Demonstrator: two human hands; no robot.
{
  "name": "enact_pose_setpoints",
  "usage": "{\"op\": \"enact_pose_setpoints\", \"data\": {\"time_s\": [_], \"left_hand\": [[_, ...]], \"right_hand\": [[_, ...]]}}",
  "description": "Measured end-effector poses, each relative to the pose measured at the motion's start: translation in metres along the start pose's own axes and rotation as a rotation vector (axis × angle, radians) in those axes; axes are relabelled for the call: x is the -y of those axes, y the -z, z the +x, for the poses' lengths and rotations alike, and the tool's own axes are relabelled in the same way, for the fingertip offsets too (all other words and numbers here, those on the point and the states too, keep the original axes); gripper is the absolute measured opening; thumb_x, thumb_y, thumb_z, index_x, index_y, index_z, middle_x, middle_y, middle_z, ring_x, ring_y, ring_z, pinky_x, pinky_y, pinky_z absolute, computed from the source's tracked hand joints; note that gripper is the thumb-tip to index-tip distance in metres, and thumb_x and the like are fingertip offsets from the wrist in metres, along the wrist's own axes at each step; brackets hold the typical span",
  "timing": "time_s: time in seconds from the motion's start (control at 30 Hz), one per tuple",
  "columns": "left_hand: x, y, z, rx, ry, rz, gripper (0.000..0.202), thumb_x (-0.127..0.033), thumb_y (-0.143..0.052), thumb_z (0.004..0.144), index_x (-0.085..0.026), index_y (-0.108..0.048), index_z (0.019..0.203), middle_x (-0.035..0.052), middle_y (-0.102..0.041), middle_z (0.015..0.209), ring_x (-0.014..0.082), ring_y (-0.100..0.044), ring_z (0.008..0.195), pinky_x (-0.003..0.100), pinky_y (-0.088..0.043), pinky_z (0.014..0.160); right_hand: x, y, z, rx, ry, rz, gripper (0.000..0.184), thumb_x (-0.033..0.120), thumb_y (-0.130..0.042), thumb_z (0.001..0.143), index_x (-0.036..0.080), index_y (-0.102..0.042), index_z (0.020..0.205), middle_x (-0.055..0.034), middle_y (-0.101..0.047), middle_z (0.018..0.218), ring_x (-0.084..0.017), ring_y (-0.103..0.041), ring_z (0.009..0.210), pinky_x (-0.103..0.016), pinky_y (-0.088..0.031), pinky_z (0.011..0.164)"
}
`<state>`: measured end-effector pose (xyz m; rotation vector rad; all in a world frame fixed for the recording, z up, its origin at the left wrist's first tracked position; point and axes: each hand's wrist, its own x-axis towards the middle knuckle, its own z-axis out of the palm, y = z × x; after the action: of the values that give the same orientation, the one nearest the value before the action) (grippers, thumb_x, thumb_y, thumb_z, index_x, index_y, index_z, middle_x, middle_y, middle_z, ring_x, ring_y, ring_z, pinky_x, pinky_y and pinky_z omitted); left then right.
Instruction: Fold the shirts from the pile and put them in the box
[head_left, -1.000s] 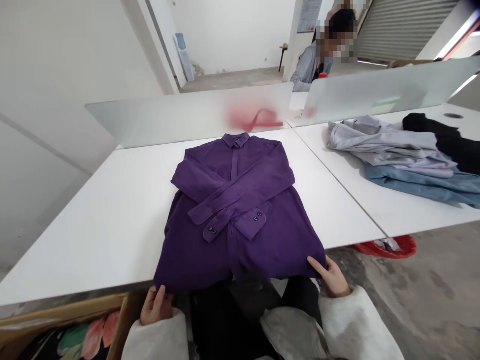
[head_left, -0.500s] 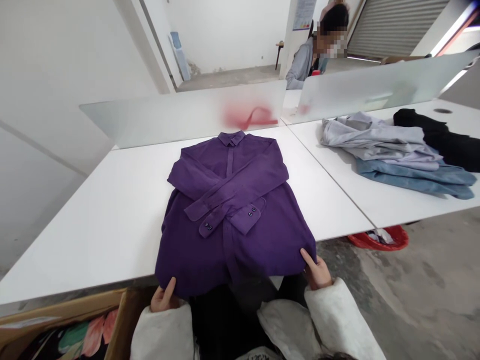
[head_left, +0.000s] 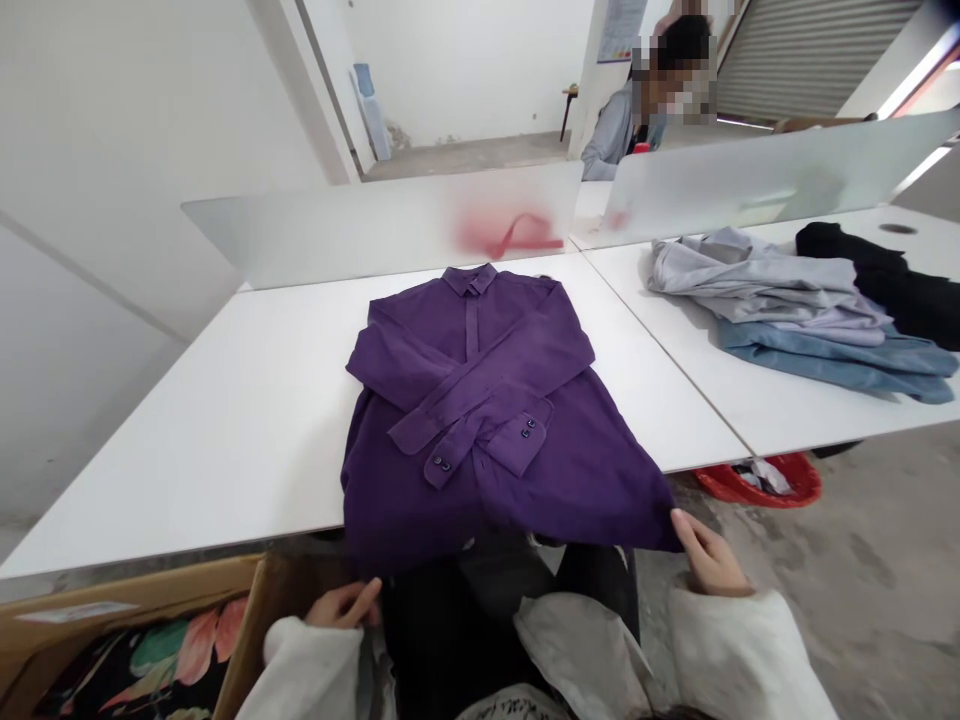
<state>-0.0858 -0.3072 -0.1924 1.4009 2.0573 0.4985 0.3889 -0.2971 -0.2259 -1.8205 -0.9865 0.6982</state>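
A purple button-up shirt (head_left: 420, 440) lies front up, collar away from me, its sleeves crossed over the middle and its lower edge hanging past the table's near edge. With thumb and fingers, my right hand (head_left: 714, 560) pinches the hem's right corner, drawn out to the side. My left hand (head_left: 341, 605) is just below the hem's left end, fingers curled and thumb against them; whether any cloth is between them is hidden.
On the white table (head_left: 202, 420), folded grey and blue garments (head_left: 757, 280) lie right beside a black one (head_left: 877, 280). A frosted divider (head_left: 360, 230) runs behind. Lower left stands a cardboard box (head_left: 247, 625) of clothes; a red-lined bin (head_left: 802, 480) is right. A person (head_left: 611, 130) sits beyond.
My right hand has moved right, stretching the hem's corner outward. The left thumb, earlier on top of the hem, is now below it. The view has shifted slightly.
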Motion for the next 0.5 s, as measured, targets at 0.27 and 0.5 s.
{"op": "enact_pose_setpoints", "data": {"time_s": [0.27, 0.5], "left_hand": [[-0.050, 0.042, 0.052, -0.287, -0.141, 0.019, 0.041, -0.058, -0.040, 0.080, -0.024, -0.063, 0.077, 0.0017, -0.070, 0.076, 0.0176, -0.063, 0.069, 0.024, -0.048, 0.063], [-0.085, 0.026, 0.068, -0.303, -0.014, 0.171, 0.029, -0.048, -0.049, 0.077, -0.024, -0.064, 0.083, 0.0013, -0.066, 0.066, 0.0172, -0.058, 0.056, 0.025, -0.039, 0.051]], "right_hand": [[0.072, -0.004, 0.013, -0.121, 0.487, -0.252, 0.033, 0.046, -0.046, 0.089, 0.020, -0.066, 0.096, -0.0079, -0.070, 0.097, -0.021, -0.065, 0.091, -0.034, -0.050, 0.086], [0.166, -0.141, -0.001, 0.317, 0.972, -0.387, 0.038, 0.035, -0.037, 0.097, 0.020, -0.064, 0.118, -0.0093, -0.056, 0.133, -0.023, -0.047, 0.127, -0.041, -0.039, 0.105]]}}
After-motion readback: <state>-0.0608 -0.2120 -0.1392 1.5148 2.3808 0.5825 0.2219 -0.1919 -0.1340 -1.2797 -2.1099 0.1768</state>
